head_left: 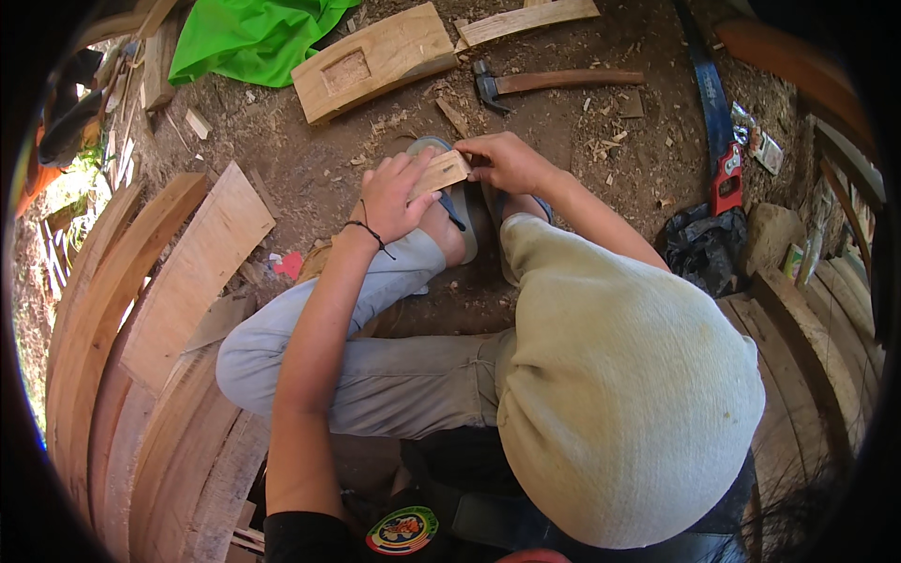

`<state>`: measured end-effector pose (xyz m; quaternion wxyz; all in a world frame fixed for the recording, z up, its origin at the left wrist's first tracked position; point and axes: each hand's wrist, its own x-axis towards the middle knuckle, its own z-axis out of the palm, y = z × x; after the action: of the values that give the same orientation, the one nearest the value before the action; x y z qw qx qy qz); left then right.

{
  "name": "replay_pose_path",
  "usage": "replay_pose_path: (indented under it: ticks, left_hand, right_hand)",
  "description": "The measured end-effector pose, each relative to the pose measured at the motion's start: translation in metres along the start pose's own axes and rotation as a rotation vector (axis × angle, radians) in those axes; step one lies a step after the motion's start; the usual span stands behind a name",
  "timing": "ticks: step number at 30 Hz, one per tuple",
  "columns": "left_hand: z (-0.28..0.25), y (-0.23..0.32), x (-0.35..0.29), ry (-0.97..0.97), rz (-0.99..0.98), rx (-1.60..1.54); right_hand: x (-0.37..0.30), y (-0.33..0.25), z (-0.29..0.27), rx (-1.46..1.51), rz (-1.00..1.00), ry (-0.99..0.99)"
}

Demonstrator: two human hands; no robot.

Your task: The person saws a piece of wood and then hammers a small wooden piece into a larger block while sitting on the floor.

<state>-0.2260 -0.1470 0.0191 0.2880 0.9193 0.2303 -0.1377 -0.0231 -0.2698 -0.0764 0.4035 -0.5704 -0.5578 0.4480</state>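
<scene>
A small flat piece of wood (439,174) with a dark slot near its right end is held above my feet. My left hand (388,199) grips it from the left, fingers over the top and thumb along the near edge. At its right end my right hand (510,162) pinches the corner between thumb and curled fingers. Beyond the hands, a larger wooden block (413,47) with a shallow rectangular recess lies on the ground. A claw hammer (563,82) with a wooden handle rests to the right of that block.
A hand saw (710,98) with a red handle lies at the right, above a black plastic bag (704,246). Green cloth (249,39) sits at the far left. Planks (192,281) stand along the left side. Wood chips litter the dirt floor (601,169).
</scene>
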Motion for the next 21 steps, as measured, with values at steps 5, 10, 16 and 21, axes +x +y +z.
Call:
replay_pose_path:
  ticks: [5, 10, 16, 21]
  left_hand:
    - [0.0023, 0.0017, -0.0014, 0.027, 0.019, -0.029]
    - [0.0048, 0.0018, -0.0003, 0.046, 0.026, -0.024]
    - [0.0081, -0.0022, 0.0020, 0.076, 0.040, -0.026]
    - [0.0080, 0.0002, 0.0012, 0.079, 0.057, 0.009]
  right_hand:
    - [-0.0025, -0.0023, -0.0032, 0.067, 0.072, 0.000]
    - [-0.0034, -0.0006, -0.0041, 0.092, 0.089, -0.008]
    - [-0.0030, -0.0037, -0.0059, 0.067, 0.088, -0.012]
    - [-0.0032, -0.0018, -0.0042, 0.056, 0.085, -0.002]
